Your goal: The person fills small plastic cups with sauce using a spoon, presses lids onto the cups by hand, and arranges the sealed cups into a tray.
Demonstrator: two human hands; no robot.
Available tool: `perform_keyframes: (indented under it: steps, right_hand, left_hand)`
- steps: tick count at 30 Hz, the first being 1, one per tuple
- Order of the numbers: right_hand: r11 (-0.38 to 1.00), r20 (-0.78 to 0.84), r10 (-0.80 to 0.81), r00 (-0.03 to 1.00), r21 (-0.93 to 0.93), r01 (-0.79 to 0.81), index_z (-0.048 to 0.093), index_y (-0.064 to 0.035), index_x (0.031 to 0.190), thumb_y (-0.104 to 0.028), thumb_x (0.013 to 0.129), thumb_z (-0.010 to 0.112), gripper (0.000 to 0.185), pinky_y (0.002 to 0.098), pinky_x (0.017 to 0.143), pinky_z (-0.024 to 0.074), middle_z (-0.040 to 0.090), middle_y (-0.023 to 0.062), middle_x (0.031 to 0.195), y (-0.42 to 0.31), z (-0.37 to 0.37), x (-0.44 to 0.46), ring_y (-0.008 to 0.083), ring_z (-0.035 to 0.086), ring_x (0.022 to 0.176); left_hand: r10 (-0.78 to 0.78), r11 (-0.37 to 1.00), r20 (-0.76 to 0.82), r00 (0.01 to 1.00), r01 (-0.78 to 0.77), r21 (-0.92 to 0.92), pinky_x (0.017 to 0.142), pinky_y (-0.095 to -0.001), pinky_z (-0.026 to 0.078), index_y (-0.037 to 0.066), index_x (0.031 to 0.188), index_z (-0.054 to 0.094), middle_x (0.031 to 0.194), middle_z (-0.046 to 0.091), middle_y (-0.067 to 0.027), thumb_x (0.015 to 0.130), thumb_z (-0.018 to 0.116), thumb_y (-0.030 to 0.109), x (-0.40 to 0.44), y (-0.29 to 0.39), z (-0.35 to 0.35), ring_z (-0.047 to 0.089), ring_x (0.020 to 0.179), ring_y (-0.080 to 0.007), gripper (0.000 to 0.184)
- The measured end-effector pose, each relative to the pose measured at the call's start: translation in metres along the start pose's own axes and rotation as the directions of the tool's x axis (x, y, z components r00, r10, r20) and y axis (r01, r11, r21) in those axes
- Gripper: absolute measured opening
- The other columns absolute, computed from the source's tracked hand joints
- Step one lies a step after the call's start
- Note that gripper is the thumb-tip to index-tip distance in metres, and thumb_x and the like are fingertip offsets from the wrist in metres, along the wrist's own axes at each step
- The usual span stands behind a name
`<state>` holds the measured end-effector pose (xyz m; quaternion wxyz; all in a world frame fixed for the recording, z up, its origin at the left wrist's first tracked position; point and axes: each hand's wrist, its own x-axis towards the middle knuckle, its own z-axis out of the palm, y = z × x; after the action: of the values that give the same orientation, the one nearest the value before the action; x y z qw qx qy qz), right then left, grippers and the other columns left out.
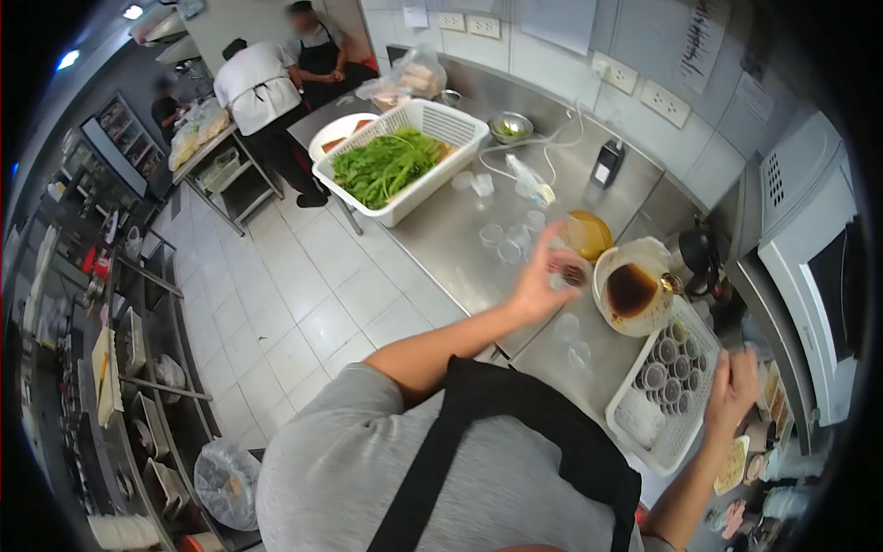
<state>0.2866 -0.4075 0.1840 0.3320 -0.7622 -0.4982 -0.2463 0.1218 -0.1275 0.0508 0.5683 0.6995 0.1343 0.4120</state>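
Along the steel counter (437, 262) the work looks partway through to me: a batch of cups sits filled, while others stand clear and seemingly without contents. The biggest container is the white basket (441, 179) at the far end, heaped with leafy greens (386, 164). Nearer the person is a shallower perforated tray (641, 427), one part packed with a cluster of dark-filled cups (671, 368), its near end bare. Just beyond that tray, a pale bowl (635, 325) holds a pool of dark liquid (630, 292), so there seems to be plenty left. The left hand (538, 285) is curled near the bowl, thumb and fingers closed around a small cup (572, 274) with something dark in it, though blur keeps me from judging how full it is. The right hand (733, 386) is bent beside the tray's outer edge; I can't tell whether it grips anything. An amber round container (590, 235) stands just beside the bowl. Smallest are the loose clear cups (491, 236), scattered on the counter on either side of the left hand.
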Motion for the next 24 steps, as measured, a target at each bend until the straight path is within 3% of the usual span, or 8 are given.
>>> perform_keyframes:
  steps: [3,5,9,13,16,19,22,24]
  right_hand:
    - [0.999,0.043,0.039,0.998,-0.035,-0.037,0.049,0.0012,0.070,-0.004,0.082,0.060,0.017,0.0368,0.056,0.0374,0.043,0.0153,0.067,0.002,0.025,-0.013,0.0306,0.046,0.061]
    - [0.996,0.069,0.062,0.996,-0.072,-0.057,0.049,0.0012,0.069,-0.005,0.083,0.060,0.019,0.0375,0.055,0.0382,0.045,0.0152,0.067,0.002,0.045,-0.018,0.0319,0.047,0.060]
    - [0.987,0.034,0.093,0.995,-0.135,-0.087,0.051,-0.0022,0.069,-0.009,0.082,0.063,0.019,0.0408,0.055,0.0414,0.050,0.0135,0.069,0.001,0.077,-0.021,0.0329,0.052,0.061]
    - [0.960,0.009,0.072,0.997,-0.273,-0.067,0.055,-0.0053,0.069,-0.013,0.079,0.065,0.017,0.0403,0.056,0.0448,0.053,0.0111,0.071,0.003,0.096,-0.014,0.0319,0.055,0.063]
    - [0.932,0.028,0.018,0.999,-0.362,-0.007,0.055,-0.0064,0.067,-0.014,0.078,0.066,0.017,0.0395,0.056,0.0458,0.052,0.0098,0.070,0.004,0.103,-0.009,0.0303,0.056,0.063]
    - [0.928,0.058,-0.055,0.997,-0.366,0.073,0.054,-0.0070,0.067,-0.015,0.077,0.066,0.018,0.0387,0.055,0.0459,0.052,0.0084,0.069,0.010,0.109,-0.009,0.0282,0.057,0.062]
    - [0.901,0.136,-0.058,0.989,-0.419,0.111,0.054,-0.0075,0.067,-0.015,0.078,0.064,0.016,0.0385,0.056,0.0463,0.052,0.0074,0.070,0.013,0.114,-0.011,0.0271,0.058,0.063]
    - [0.893,0.159,-0.059,0.986,-0.432,0.123,0.055,-0.0078,0.067,-0.015,0.078,0.063,0.015,0.0388,0.056,0.0466,0.053,0.0073,0.070,0.014,0.118,-0.009,0.0271,0.058,0.063]
  left_hand:
    - [-0.060,0.988,-0.120,0.991,0.076,0.135,0.088,-0.0356,0.048,0.015,0.146,0.014,0.106,0.062,-0.0109,0.063,0.077,-0.001,-0.022,-0.024,-0.065,0.060,0.099,-0.0221,0.106]
    - [-0.065,0.888,-0.285,0.956,0.186,0.421,0.088,-0.0358,0.048,0.014,0.146,0.015,0.104,0.062,-0.0111,0.063,0.076,-0.002,-0.034,-0.033,-0.105,0.062,0.094,-0.0221,0.104]
    - [-0.125,0.841,-0.449,0.885,0.334,0.425,0.086,-0.0351,0.049,0.014,0.145,0.020,0.101,0.065,-0.0122,0.064,0.076,0.000,-0.038,-0.079,-0.162,0.064,0.088,-0.0252,0.100]
    - [-0.069,0.718,-0.475,0.877,0.374,0.587,0.091,-0.0389,0.046,0.015,0.145,0.020,0.105,0.065,-0.0149,0.062,0.082,0.008,-0.018,-0.124,-0.193,0.061,0.097,-0.0310,0.104]
    - [-0.131,0.701,-0.501,0.856,0.438,0.564,0.095,-0.0451,0.039,0.012,0.143,0.026,0.118,0.056,-0.0195,0.062,0.084,0.015,-0.017,-0.119,-0.191,0.050,0.111,-0.0370,0.099]
    - [0.211,0.508,-0.345,0.915,0.199,0.838,0.097,-0.0476,0.035,0.008,0.136,0.035,0.120,0.052,-0.0201,0.064,0.082,0.017,-0.040,-0.108,-0.169,0.045,0.113,-0.0379,0.086]
    - [0.089,0.739,0.142,0.986,-0.161,0.654,0.097,-0.0473,0.037,0.004,0.121,0.053,0.125,0.046,-0.0197,0.068,0.072,0.014,-0.047,-0.084,-0.102,0.045,0.113,-0.0380,0.058]
    - [0.132,0.791,0.505,0.853,-0.397,0.464,0.099,-0.0464,0.040,0.016,0.125,0.055,0.130,0.044,-0.0190,0.073,0.063,0.006,-0.039,-0.069,-0.048,0.044,0.116,-0.0388,0.053]
